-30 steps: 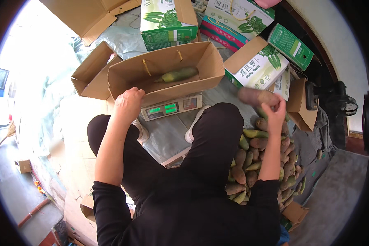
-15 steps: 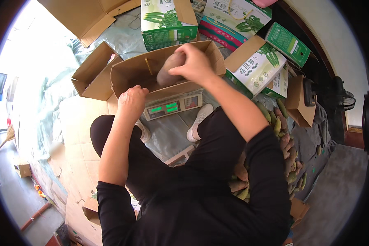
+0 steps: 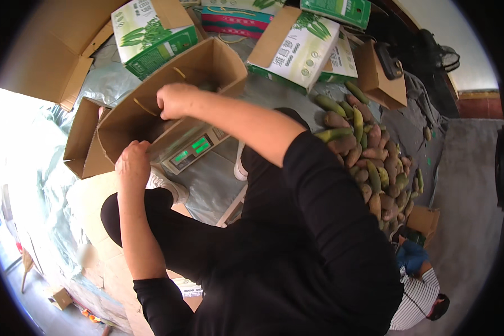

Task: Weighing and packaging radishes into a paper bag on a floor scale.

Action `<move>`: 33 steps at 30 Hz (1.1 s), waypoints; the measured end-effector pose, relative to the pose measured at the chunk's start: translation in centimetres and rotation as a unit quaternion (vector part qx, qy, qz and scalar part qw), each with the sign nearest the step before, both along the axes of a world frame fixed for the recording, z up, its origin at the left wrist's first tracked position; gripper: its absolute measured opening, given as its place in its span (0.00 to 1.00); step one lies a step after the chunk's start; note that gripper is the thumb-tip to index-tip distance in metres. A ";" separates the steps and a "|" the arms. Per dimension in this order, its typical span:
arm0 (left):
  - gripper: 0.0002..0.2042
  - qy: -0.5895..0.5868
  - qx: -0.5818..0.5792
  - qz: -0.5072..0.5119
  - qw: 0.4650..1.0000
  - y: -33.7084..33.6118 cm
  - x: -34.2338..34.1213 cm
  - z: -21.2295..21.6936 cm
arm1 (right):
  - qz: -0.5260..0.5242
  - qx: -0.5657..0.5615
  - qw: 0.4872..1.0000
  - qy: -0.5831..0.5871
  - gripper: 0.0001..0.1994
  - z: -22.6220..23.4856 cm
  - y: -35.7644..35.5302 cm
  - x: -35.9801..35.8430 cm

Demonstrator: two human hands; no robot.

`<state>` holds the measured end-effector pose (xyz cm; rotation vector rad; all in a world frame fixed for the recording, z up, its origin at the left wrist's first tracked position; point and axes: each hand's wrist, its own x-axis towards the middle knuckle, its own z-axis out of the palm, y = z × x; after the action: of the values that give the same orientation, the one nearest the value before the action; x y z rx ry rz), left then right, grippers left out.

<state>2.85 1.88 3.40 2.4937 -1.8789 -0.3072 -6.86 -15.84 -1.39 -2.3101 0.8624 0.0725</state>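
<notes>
An open cardboard box (image 3: 151, 143) with yellow cord handles rests on a digital scale (image 3: 193, 150) with lit green displays. At its near left corner, my left hand (image 3: 133, 162) is closed over the rim. My right hand (image 3: 176, 101) reaches over the near wall into the box, fingers curled downward. What those fingers hold, if anything, is hidden. Just below them a reddish-brown patch of a radish (image 3: 167, 125) shows. A dark greenish shape also lies in the box, partly behind my right wrist.
Red and green radishes (image 3: 375, 162) lie heaped on the right. Printed cartons (image 3: 299, 47) stand at the back, with an empty brown box (image 3: 79, 140) at left. A black fan (image 3: 445, 59) is far right. Another person in a striped shirt (image 3: 417, 299) is at lower right.
My right hand has lowered the radish into the box and shifted left; its grip is now hidden. My left hand remains on the rim. The view has turned rightward, revealing more of the heap.
</notes>
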 end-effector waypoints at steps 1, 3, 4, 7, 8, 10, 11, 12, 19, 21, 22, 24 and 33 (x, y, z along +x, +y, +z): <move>0.08 0.002 0.006 -0.004 1.000 0.3 0.2 0.1 | 0.041 0.003 0.997 -0.070 0.15 1.5 -0.7 -1.1; 0.08 0.008 0.007 0.009 1.000 0.9 0.5 0.4 | 0.048 0.029 0.983 -0.175 0.15 5.1 -1.9 -3.9; 0.09 0.014 0.004 0.009 1.000 0.7 0.4 0.5 | 0.026 0.052 0.976 -0.208 0.16 6.5 -3.0 -6.2; 0.10 0.017 -0.004 0.009 1.000 0.7 0.2 0.9 | -0.058 0.102 0.958 -0.263 0.17 9.2 -5.0 -13.3; 0.10 0.022 -0.005 0.006 1.000 0.5 0.0 0.9 | -0.104 0.105 0.955 -0.256 0.18 8.9 -5.9 -15.9; 0.10 0.020 0.004 0.008 1.000 0.8 0.1 0.8 | -0.210 0.149 0.933 -0.253 0.18 7.2 -6.0 -20.2; 0.10 0.017 0.008 0.014 1.000 0.9 0.2 1.0 | -0.254 0.140 0.925 -0.246 0.17 5.4 -6.1 -22.0; 0.10 0.020 0.007 0.007 1.000 0.7 0.0 1.0 | -0.302 0.123 0.916 -0.233 0.16 3.6 -6.2 -24.3; 0.11 0.024 0.017 0.019 0.999 0.2 0.0 0.6 | -0.417 0.074 0.905 -0.041 0.13 -16.2 -1.2 -36.0; 0.11 0.023 0.008 0.013 1.000 0.1 -0.2 0.4 | -0.426 0.043 0.903 0.032 0.11 -19.9 0.9 -37.4; 0.11 0.030 0.015 0.016 0.999 0.0 -0.2 0.3 | -0.428 0.011 0.902 0.051 0.11 -21.6 1.9 -37.8; 0.12 0.032 0.022 0.024 0.999 -0.1 -0.4 0.5 | -0.429 0.009 0.898 0.100 0.11 -23.8 3.2 -37.8; 0.10 0.090 0.005 0.045 0.995 -0.1 -0.1 0.7 | -0.350 -0.006 0.922 0.166 0.19 -26.9 3.8 -34.3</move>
<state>2.76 1.74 4.15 2.4537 -1.6973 -0.5210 -41.19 -12.07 -28.27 -1.8911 1.8158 0.1490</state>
